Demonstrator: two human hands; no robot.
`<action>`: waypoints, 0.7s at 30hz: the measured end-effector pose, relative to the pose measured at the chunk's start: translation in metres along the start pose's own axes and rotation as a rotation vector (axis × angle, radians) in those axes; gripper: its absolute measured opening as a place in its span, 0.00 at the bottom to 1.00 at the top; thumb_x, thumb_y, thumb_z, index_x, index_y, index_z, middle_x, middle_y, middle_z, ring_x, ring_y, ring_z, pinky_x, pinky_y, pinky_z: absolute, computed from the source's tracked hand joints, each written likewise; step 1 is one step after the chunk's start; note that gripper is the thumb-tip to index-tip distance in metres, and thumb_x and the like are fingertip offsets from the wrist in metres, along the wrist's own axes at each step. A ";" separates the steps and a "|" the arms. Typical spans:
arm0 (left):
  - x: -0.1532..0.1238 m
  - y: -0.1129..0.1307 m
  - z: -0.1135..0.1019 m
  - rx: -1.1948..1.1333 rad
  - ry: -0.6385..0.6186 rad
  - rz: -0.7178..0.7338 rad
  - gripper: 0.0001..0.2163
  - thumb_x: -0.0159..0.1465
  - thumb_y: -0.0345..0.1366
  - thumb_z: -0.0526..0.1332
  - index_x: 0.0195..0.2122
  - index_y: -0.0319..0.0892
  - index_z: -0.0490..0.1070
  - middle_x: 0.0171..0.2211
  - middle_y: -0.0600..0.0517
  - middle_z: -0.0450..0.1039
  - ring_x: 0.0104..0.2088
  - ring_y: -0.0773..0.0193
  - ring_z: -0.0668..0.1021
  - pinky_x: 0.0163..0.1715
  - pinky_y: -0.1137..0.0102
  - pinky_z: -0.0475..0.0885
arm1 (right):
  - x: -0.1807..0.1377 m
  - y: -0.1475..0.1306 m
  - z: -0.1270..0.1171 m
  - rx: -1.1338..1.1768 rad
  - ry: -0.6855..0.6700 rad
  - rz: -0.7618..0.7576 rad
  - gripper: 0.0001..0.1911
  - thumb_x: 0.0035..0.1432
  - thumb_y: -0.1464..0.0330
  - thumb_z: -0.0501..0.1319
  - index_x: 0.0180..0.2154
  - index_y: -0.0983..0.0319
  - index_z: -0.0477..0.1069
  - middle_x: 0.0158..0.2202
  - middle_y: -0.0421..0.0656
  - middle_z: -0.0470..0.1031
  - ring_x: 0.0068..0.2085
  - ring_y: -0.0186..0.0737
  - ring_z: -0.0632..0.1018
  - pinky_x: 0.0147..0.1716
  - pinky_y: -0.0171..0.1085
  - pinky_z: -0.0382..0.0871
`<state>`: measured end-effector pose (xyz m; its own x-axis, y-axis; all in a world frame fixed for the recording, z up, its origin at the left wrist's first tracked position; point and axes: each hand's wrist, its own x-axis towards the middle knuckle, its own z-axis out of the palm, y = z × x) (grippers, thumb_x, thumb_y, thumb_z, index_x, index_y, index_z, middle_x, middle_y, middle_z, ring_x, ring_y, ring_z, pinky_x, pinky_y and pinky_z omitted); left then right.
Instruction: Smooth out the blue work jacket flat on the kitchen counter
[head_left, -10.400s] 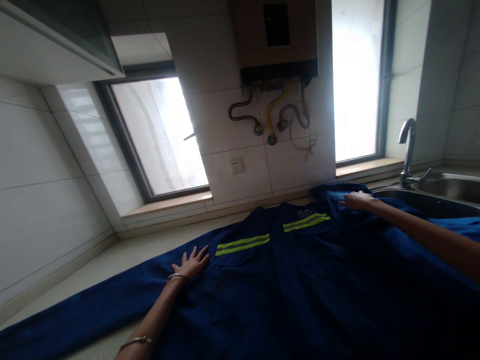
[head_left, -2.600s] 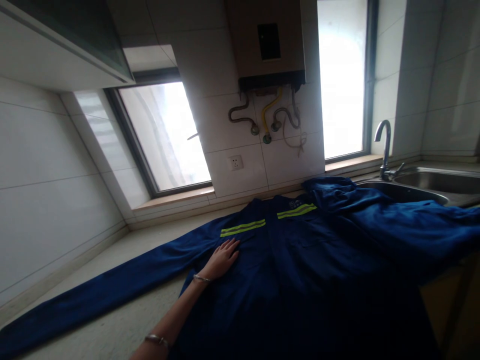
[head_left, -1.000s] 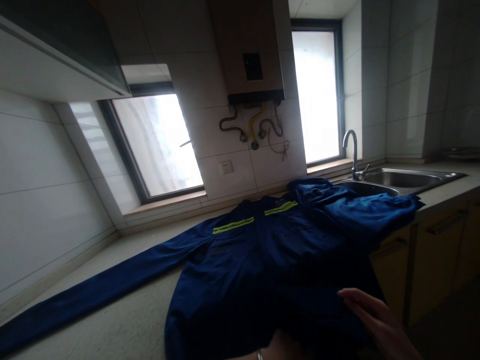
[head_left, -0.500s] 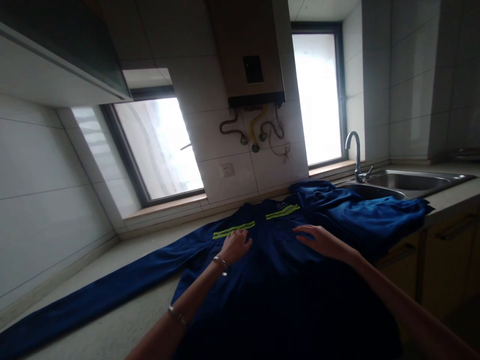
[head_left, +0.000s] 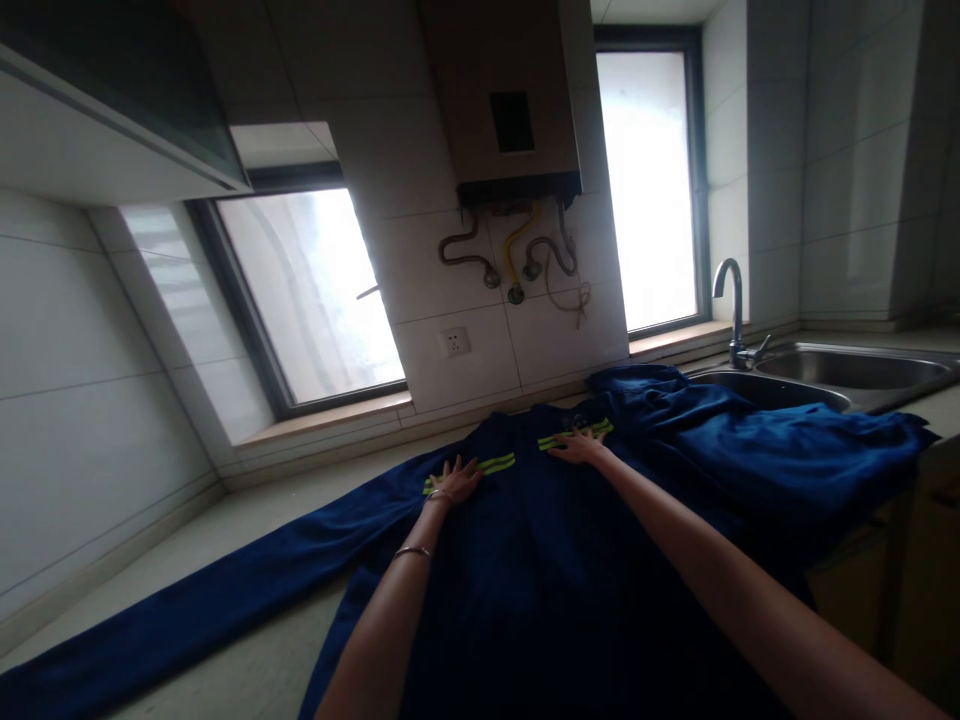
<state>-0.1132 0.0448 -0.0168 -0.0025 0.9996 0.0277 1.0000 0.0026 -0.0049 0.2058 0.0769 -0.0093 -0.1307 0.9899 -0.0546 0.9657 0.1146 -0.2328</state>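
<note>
Both our palms lie flat and spread on the blue jacket [head_left: 570, 560] — left hand [head_left: 454, 480] and right hand [head_left: 577, 446] by its yellow stripes. Spread over the counter [head_left: 255, 670], it overhangs the front edge — we judge a hard push could drag it off.
</note>
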 end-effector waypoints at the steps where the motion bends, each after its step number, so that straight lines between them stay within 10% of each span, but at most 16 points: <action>1: 0.005 0.000 0.000 -0.005 -0.033 -0.007 0.28 0.62 0.57 0.39 0.63 0.58 0.46 0.66 0.48 0.39 0.62 0.36 0.46 0.50 0.33 0.45 | 0.007 0.001 0.002 0.010 -0.022 0.007 0.40 0.49 0.37 0.43 0.61 0.43 0.48 0.66 0.42 0.39 0.62 0.71 0.45 0.48 0.72 0.30; 21: 0.090 -0.017 0.009 0.028 -0.058 -0.007 0.29 0.61 0.59 0.38 0.63 0.61 0.43 0.66 0.50 0.38 0.62 0.35 0.48 0.48 0.32 0.48 | 0.104 -0.003 0.015 -0.043 -0.002 0.040 0.42 0.47 0.35 0.37 0.61 0.42 0.47 0.66 0.44 0.39 0.61 0.73 0.44 0.45 0.73 0.29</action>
<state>-0.1308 0.1349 -0.0231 -0.0110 0.9995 -0.0298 0.9994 0.0100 -0.0330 0.1860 0.1782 -0.0285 -0.0922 0.9936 -0.0646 0.9790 0.0786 -0.1882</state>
